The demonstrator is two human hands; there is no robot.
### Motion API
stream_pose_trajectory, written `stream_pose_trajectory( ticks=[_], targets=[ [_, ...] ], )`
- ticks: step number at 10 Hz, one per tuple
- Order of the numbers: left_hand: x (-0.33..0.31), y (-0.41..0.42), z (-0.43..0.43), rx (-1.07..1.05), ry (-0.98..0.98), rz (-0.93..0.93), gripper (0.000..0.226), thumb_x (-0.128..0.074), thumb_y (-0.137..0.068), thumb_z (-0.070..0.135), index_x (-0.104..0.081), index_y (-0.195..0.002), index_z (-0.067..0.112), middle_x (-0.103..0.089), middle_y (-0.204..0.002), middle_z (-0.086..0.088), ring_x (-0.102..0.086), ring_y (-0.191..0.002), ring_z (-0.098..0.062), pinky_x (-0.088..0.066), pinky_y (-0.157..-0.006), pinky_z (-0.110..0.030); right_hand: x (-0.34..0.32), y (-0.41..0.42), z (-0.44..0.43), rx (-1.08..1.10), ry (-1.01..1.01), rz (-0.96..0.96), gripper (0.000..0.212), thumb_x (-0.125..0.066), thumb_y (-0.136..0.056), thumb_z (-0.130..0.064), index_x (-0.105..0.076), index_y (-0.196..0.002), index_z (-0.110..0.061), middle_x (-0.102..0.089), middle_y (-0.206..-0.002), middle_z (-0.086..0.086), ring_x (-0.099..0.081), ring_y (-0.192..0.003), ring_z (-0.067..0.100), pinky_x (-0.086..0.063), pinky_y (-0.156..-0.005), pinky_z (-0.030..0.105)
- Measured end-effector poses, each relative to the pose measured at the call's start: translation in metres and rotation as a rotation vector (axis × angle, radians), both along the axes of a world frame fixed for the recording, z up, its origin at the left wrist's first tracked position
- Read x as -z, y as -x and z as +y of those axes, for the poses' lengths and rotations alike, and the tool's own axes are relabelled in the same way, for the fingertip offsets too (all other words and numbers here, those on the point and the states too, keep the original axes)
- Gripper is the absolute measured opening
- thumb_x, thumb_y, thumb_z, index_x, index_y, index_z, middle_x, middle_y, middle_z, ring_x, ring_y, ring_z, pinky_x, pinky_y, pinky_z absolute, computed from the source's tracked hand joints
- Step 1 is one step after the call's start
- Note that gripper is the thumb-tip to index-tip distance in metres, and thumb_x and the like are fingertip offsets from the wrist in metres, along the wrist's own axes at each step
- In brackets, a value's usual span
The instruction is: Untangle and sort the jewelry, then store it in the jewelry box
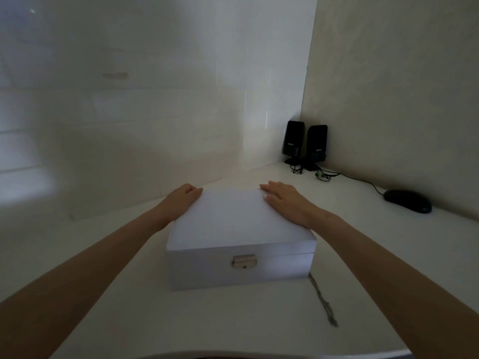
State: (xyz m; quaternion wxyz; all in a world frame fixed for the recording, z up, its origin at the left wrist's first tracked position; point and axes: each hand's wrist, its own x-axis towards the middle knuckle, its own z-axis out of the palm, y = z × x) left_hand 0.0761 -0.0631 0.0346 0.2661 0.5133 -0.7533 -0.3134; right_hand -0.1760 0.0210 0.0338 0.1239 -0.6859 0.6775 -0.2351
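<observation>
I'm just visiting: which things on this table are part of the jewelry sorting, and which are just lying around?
Part of the job: closed white jewelry box; thin chain lying by its front right corner; left hand and right hand, both touching its lid.
Just lying about: two black speakers, black mouse, cables in the corner.
</observation>
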Motion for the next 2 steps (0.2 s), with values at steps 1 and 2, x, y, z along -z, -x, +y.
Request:
stream_pose_trajectory(
  ticks=[1, 2],
  targets=[
    [0.0011, 0.0005, -0.0029, -0.02, 0.023, 0.015, 0.028, -0.042, -0.1, 0.032, -0.056, -0.109, 0.01, -0.056, -0.106, -0.004, -0.052, -0.092, -0.018, -0.038, -0.074, -0.029, -0.0029, -0.0007, 0.0056, 0.002, 0.05, 0.006, 0.044, -0.043, -0.1, -0.029, -0.042, -0.142, -0.016, -0.039, -0.148, 0.005, -0.03, -0.138, 0.021, -0.021, -0.11, 0.027],
    [0.0041, 0.0028, -0.007, -0.046, 0.003, 0.191, 0.023, -0.05, -0.096, 0.026, -0.059, -0.111, 0.012, -0.058, -0.105, -0.001, -0.055, -0.087, -0.012, -0.042, -0.069, -0.026, -0.0117, -0.0011, 0.0065, 0.028, 0.194, -0.058, 0.041, -0.054, -0.096, -0.028, -0.051, -0.135, -0.018, -0.047, -0.143, 0.002, -0.039, -0.133, 0.016, -0.026, -0.103, 0.021]
  ],
)
